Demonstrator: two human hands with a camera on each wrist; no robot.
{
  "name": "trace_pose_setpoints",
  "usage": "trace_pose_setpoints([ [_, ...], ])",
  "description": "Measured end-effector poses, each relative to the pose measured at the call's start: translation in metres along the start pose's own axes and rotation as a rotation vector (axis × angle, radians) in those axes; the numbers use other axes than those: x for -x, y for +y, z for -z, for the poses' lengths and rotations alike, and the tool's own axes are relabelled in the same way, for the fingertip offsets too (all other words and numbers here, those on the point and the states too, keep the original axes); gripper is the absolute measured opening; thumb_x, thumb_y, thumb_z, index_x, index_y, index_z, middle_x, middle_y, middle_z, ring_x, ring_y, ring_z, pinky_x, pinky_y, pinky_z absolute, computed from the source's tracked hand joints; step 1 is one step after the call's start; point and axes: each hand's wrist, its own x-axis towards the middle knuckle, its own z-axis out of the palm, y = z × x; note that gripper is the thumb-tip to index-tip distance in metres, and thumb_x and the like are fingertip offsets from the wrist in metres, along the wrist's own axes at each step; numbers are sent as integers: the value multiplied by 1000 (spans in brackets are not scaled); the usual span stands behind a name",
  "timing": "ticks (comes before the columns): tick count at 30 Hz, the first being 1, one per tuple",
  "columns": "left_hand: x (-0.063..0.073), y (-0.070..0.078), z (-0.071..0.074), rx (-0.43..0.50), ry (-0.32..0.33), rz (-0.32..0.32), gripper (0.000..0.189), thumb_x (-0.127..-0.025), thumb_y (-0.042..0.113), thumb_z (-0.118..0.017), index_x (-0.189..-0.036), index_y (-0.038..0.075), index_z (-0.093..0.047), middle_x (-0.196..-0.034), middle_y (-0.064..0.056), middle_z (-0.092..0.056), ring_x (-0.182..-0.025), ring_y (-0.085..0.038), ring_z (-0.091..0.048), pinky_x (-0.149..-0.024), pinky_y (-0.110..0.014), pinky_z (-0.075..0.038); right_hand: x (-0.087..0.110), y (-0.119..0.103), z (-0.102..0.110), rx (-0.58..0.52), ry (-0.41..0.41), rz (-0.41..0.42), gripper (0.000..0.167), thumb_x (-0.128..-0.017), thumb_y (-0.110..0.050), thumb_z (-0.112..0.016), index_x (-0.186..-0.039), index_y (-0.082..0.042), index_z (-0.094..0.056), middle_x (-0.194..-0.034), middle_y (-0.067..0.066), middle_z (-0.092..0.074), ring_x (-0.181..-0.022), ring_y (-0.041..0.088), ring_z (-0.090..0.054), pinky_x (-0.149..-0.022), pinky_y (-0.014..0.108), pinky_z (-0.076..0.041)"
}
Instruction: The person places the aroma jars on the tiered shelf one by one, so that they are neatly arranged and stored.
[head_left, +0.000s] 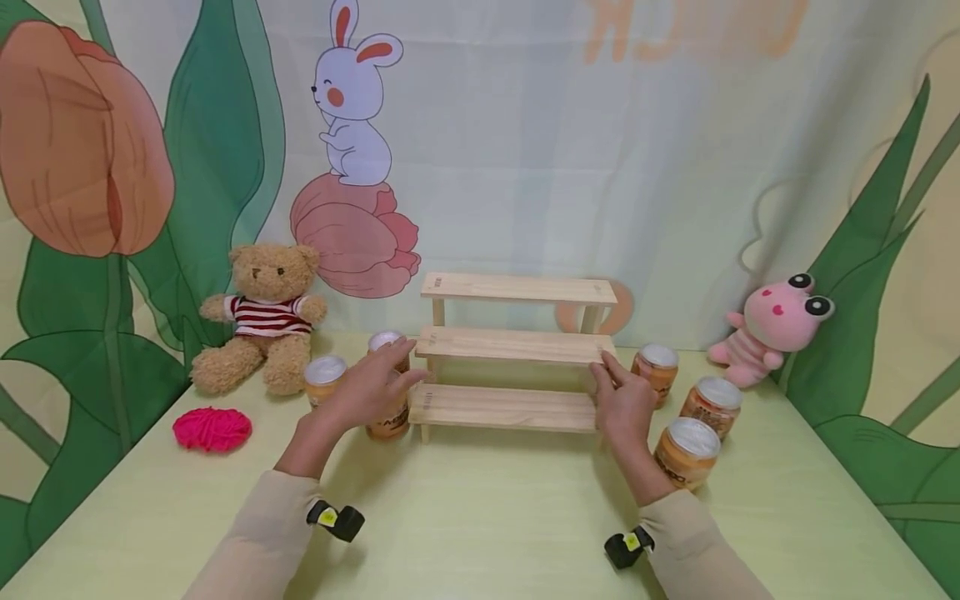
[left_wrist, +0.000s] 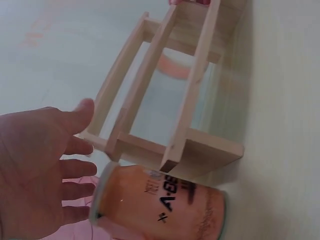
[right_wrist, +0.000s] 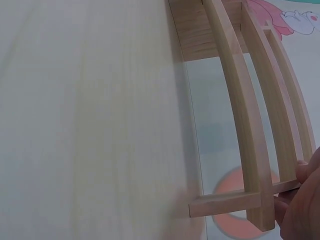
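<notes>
- Wooden shelf [head_left: 513,344]: three tiers stepped up toward the back, upright mid-table, near the printed backdrop [head_left: 510,167]. All three boards bare.
- Right hand [head_left: 626,404]: at the shelf's right end, fingers clamped on the end of the middle board, thumb on one side, other fingers on the opposite side per right wrist view.
- Left hand [head_left: 367,387]: off the shelf's left end, above the cans there. Fingers apart and extended, thumb spread, nothing held. Fingertips close to the middle board's left end; can't tell if they touch.
- Left cans: three orange ones with silver tops. Front can [head_left: 387,422] upright, just beside the shelf's left end; back can [head_left: 386,338] behind it; outer can [head_left: 324,372] farther left. Left hand hides parts of them.
- Right cans: three more, same type. Rear can [head_left: 655,377] nearest the shelf, middle can [head_left: 710,407] farther right, near can [head_left: 686,454] beside the right wrist.
- Table [head_left: 487,517]: pale yellow-green. Teddy bear [head_left: 268,317] in striped shirt sits back left, pink yarn [head_left: 212,429] in front of it.
- Pink plush frog [head_left: 776,325] back right, leaning.
- Both sleeves beige, small black device at each cuff.
</notes>
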Motion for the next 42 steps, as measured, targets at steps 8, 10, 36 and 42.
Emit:
trace_pose_setpoints([
  [8, 9, -10, 18, 23, 47, 74, 62, -103, 24, -59, -153, -2, -34, -158, -28, -26, -144, -44, -25, -113, -59, -25, -1, 1, 1, 5, 10, -8, 29, -94, -19, -73, -119, -7, -73, -99, 13, -74, -72, 23, -70, -57, 15, -43],
  [10, 11, -14, 19, 17, 68, 101, 61, -103, 22, -59, -152, -3, -35, -157, -29, -27, -143, -46, -26, -112, -60, -26, -1, 2, 1, 6, 11, 4, 29, -93, -19, -74, -119, -6, -73, -96, 13, -74, -68, 23, -69, -56, 17, -44],
  [36, 30, -63, 52, 136, 14, 257, 89, -88, 19, -78, -156, -2, -24, -151, -33, -33, -134, -52, -36, -102, -66, -37, -2, 5, 1, -5, 15, 22, 29, -92, -18, -75, -117, -4, -74, -101, 17, -73, -83, 37, -70, -80, 52, -53],
  [42, 31, -77, 47, 221, 24, 325, 100, -85, 20, -81, -155, -7, -16, -154, -36, -26, -137, -52, -31, -106, -64, -33, -1, 5, 0, -5, 19, 30, 30, -92, -19, -75, -117, -4, -74, -96, 17, -73, -75, 32, -69, -76, 50, -53],
])
